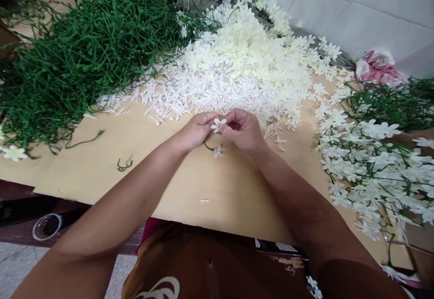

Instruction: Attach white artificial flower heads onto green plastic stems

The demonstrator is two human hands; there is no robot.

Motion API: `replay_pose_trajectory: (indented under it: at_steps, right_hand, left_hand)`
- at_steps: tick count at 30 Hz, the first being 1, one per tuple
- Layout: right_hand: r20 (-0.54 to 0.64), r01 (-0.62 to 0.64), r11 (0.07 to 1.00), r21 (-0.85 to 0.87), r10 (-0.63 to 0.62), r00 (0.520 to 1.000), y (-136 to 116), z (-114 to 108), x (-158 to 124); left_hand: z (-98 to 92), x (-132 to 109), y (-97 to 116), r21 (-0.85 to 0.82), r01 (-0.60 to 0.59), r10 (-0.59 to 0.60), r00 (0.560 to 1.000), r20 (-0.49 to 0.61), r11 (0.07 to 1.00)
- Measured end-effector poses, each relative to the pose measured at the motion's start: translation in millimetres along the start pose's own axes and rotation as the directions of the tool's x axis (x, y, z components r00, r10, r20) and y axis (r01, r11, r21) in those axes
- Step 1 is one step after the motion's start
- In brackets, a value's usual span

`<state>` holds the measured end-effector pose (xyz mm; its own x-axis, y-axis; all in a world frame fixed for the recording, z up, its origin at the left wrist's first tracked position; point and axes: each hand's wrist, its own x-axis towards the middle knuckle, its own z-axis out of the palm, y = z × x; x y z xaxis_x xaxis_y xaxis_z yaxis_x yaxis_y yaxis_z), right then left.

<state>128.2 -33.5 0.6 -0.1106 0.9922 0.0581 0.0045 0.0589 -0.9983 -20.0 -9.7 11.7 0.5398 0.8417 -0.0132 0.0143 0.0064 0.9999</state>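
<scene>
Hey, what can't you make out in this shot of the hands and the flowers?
All in the head view:
1. Inside of the right hand: its own curled fingers cover it.
2. Upper end of the green stem below the white flower: hidden under the left hand.
3. Pile of green stems: cut off by the left edge.
4. Flowered sprigs: cut off by the right edge.

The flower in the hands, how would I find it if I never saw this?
Start at the tan board, just below the big heap of white blossoms. There the left hand and right hand meet, fingertips pinching one white flower. Unlike the heaped ones, it is held up alone.
</scene>
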Motion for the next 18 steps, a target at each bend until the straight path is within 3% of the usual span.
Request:
replay_pose_trajectory:
  at_steps: [6,10,14,16,18]
  right_hand:
    - [-0.013,-0.040,0.999,-0.008,0.040,0.999,4.2,-2.8,2.3]
    - [-0.049,-0.051,0.997,-0.050,0.048,0.998,8.6,-1.1,-0.2]
    - [-0.053,0.005,0.990,-0.144,-0.013,0.999,-12.5,5.7,3.9]
    - [-0.028,0.059,0.961,-0.271,-0.070,0.997,-31.3,-4.7,6.0]
    - [-0.013,0.115,0.903,-0.413,-0.132,0.991,-41.9,-40.4,0.0]
  left_hand:
    - [0.2,2.7,-8.7,0.062,-0.010,0.010,1.000,-0.003,0.998]
    - [1.4,3.4,-13.6,0.015,-0.015,0.015,0.999,-0.034,1.000]
    - [1.8,3.6,-12.8,-0.083,-0.001,-0.003,0.998,-0.055,0.997]
    - [2.3,4.1,-11.7,-0.127,-0.008,0.002,0.999,-0.047,0.992]
    - [2.7,5.6,-11.9,-0.154,-0.005,-0.007,0.997,-0.079,0.988]
